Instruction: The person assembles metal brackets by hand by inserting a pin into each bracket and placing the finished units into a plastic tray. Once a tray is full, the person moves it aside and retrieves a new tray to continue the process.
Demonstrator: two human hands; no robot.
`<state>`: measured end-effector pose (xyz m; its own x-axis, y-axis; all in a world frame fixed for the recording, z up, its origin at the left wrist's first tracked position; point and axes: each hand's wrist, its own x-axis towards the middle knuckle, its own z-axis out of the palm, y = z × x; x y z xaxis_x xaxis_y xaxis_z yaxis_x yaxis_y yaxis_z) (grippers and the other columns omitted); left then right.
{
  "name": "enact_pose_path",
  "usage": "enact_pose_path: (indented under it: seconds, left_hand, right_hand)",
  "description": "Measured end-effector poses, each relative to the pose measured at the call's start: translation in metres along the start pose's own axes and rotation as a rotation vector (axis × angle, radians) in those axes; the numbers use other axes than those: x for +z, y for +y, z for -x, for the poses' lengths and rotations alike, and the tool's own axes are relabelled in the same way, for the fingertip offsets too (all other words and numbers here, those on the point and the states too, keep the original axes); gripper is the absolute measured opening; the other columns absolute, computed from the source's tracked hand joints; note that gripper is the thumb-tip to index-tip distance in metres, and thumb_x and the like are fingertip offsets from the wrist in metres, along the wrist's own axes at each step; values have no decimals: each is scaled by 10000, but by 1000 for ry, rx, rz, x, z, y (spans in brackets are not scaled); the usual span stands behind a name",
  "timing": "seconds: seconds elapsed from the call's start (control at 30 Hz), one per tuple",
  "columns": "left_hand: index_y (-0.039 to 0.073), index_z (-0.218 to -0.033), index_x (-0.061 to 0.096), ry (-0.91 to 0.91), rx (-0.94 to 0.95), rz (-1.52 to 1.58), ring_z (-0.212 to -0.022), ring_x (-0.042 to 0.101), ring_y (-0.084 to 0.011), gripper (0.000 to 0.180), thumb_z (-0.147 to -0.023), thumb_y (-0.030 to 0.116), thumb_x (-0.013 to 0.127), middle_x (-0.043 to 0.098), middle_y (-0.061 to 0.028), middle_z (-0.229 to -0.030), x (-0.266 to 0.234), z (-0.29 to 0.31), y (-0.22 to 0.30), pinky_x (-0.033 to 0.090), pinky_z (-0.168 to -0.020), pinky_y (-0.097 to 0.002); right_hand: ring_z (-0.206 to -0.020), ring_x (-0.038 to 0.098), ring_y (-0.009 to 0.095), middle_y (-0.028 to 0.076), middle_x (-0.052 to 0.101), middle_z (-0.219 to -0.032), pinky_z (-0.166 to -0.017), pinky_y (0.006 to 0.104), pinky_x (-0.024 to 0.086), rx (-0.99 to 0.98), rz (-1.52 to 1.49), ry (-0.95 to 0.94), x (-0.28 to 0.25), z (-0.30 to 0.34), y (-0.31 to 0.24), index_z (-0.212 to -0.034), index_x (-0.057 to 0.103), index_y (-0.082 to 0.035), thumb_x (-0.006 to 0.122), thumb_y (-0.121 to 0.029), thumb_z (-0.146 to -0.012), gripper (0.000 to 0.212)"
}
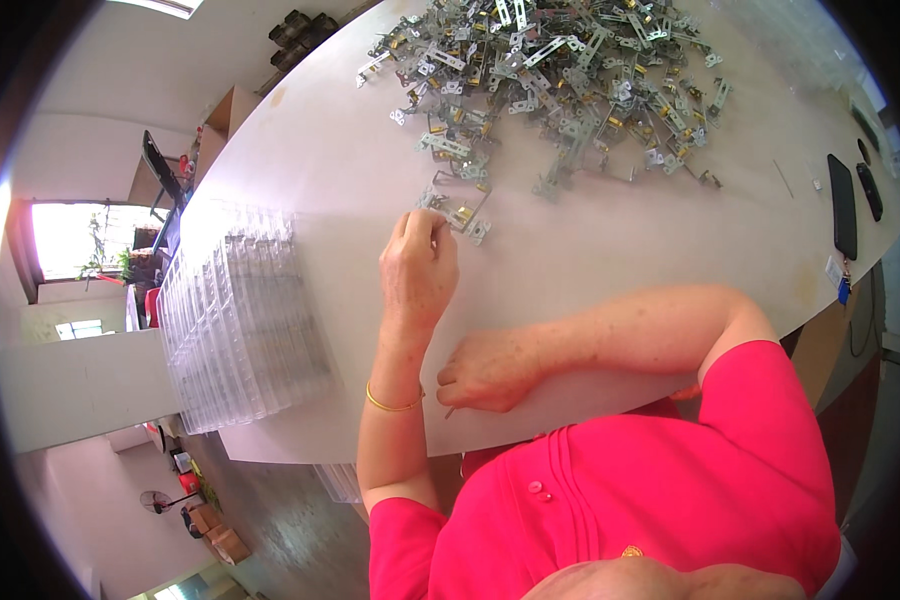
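My left hand [420, 265] is at the near tip of a spread of metal parts, its fingers curled and closed at a small metal bracket [464, 214] with a brassy yellow piece on it. The fingertips are partly hidden, but they appear to pinch this bracket's edge. Close to the table's near edge rests my right hand [492, 372], closed in a loose fist. A short end of a thin rod [450, 411] pokes out below its fingers; the remainder is covered by the hand. Beyond both hands spreads a big heap of similar metal brackets [550, 70].
Stacked clear plastic trays [245, 330] stand at the table's left edge. On the right of the white table [340, 150] lie a black phone [842, 205], a dark small object [869, 190], keys with a blue tag [844, 290] and a thin needle-like piece [782, 178]. Clear plastic [800, 45] lies far right.
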<state>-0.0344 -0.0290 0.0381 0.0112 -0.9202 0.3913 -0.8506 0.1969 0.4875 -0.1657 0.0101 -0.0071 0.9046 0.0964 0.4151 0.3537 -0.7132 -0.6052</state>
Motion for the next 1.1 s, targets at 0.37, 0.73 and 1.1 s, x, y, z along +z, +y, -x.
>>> enact_pose_path:
  seconds: [0.37, 0.73, 1.1]
  left_hand:
    - [4, -1046, 675, -38, -186, 344, -774, 684, -224, 150, -903, 48, 664, 710, -129, -901, -7, -13, 47, 544, -708, -334]
    - [53, -1170, 646, -183, 333, -362, -1296, 520, -315, 299, -878, 3, 603, 638, -91, -1269, 4, -8, -23, 391, -1064, -451]
    - [21, -944, 592, -74, 133, -133, -959, 691, -262, 107, -866, 20, 667, 710, -122, -1024, -9, 1, -31, 531, -879, -401]
  right_hand:
    - [-853, 636, 315, 110, 620, -843, -704, 445, 501, 26, 26, -36, 0, -1, 0, -866, 592, -40, 575, -149, -895, 114]
    - [-708, 622, 312, 98, 573, -720, -617, 435, 496, -76, 9, 113, 3, -2, 2, -777, 555, -52, 632, -166, -865, 163]
    - [-670, 605, 317, 91, 550, -701, -576, 436, 484, -91, 28, 106, -1, -2, 4, -761, 525, -67, 636, -140, -852, 161]
